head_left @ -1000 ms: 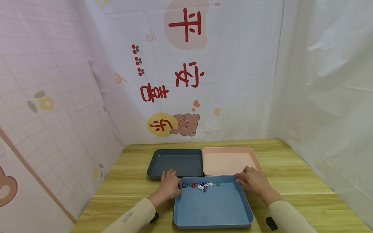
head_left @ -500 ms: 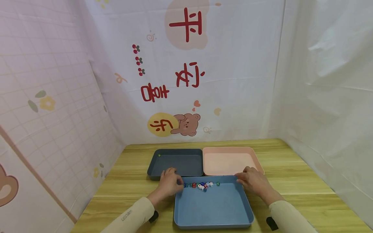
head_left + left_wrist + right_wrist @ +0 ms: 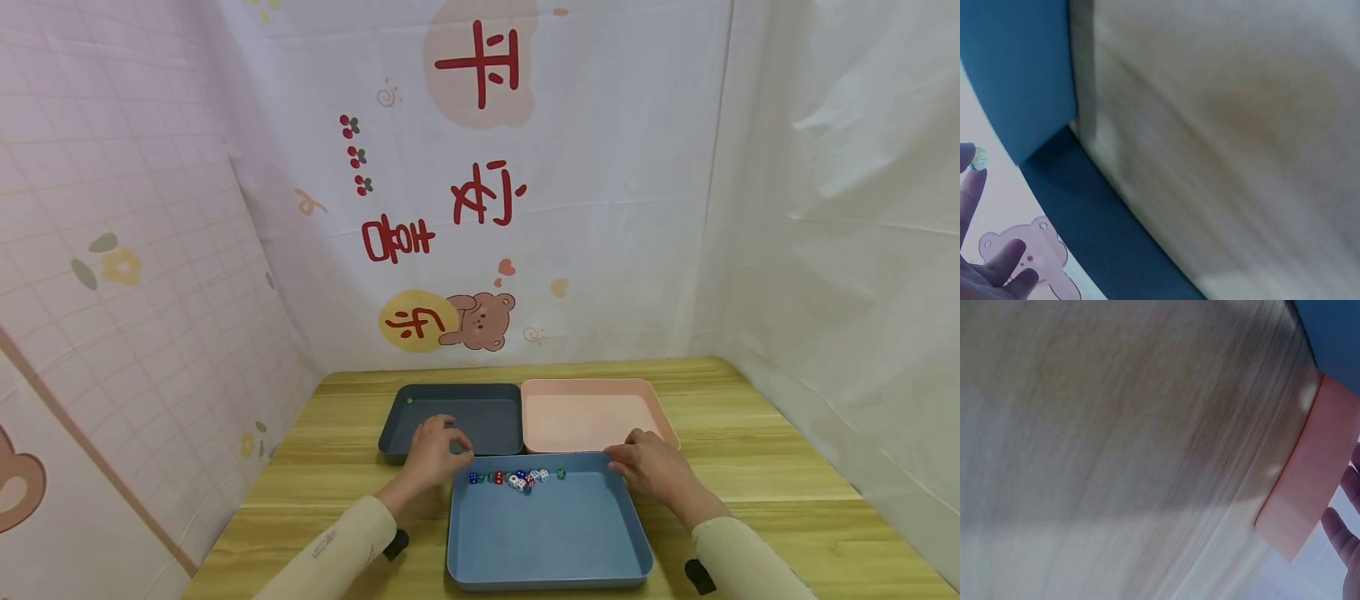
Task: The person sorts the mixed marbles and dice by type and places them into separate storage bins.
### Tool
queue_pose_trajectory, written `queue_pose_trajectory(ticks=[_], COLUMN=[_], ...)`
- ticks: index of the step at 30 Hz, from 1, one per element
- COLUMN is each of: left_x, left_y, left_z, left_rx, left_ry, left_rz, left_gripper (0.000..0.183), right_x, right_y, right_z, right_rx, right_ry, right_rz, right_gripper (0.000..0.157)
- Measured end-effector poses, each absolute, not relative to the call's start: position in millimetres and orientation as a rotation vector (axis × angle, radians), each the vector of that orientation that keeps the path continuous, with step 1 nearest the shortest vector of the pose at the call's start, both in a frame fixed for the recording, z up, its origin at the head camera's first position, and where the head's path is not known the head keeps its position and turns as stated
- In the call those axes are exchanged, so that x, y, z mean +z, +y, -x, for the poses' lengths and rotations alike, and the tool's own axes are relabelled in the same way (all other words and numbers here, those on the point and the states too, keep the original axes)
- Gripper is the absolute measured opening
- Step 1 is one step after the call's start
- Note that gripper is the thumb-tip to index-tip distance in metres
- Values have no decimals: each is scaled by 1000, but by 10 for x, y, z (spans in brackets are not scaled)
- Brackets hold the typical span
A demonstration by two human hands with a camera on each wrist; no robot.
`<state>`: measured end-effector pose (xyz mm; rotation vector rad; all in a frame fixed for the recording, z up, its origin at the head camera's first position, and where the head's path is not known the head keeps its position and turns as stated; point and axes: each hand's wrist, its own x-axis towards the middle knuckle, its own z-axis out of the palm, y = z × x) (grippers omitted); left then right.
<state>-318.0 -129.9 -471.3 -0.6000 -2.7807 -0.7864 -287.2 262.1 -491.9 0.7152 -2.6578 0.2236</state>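
Between thumb and index finger, my left hand (image 3: 432, 452) pinches a small translucent greenish marble (image 3: 980, 160). That hand is above the near edge of the dark blue-grey tray (image 3: 480, 417), beside the blue tray's far left corner. My right hand (image 3: 656, 471) grips the far right corner of the blue tray (image 3: 547, 542), thumb inside the rim. Along the blue tray's far wall lie several dice, among them a blue die (image 3: 473, 478), a red die (image 3: 498, 477) and a white die (image 3: 543, 474), mixed with green marbles (image 3: 561, 473). Another green marble (image 3: 409, 401) lies in the dark tray's far left corner.
A pink tray (image 3: 592, 408) stands right of the dark tray, behind the blue one. All three rest on a wood-grain table (image 3: 757, 467). A printed white cloth (image 3: 622, 208) hangs behind it, with more cloth at both sides.
My left hand has risen from the blue tray's far left corner and moved away toward the dark tray, with the marble pinched. The right hand has stayed at its corner.
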Motion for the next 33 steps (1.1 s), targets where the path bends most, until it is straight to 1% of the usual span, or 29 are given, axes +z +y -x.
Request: queue_pose_trajectory(ticks=[8, 19, 23, 28, 33], left_x=[-4648, -4629, -4644, -4665, -4672], left_y=[-1317, -1371, -1387, -1416, -1433], left_z=[3435, 3795, 3908, 3981, 3990], left_rx=[-949, -1222, -1318, -1353, -1269], left_ry=[-2732, -2590, -2513, -2452, -2476], left_rz=[466, 161, 94, 15, -34], left_gripper=[4, 10, 15, 18, 18], right_x=[-4937, -4940, -4945, -4946, -4943], right_y=[2635, 2625, 2626, 2624, 2627], right_z=[2890, 2888, 2890, 2884, 2890], right_rx=[196, 190, 188, 191, 197], right_ry=[-2646, -2668, -2665, -2650, -2658], right_rz=[-721, -703, -708, -700, -712], right_gripper=[20, 21, 21, 21, 21])
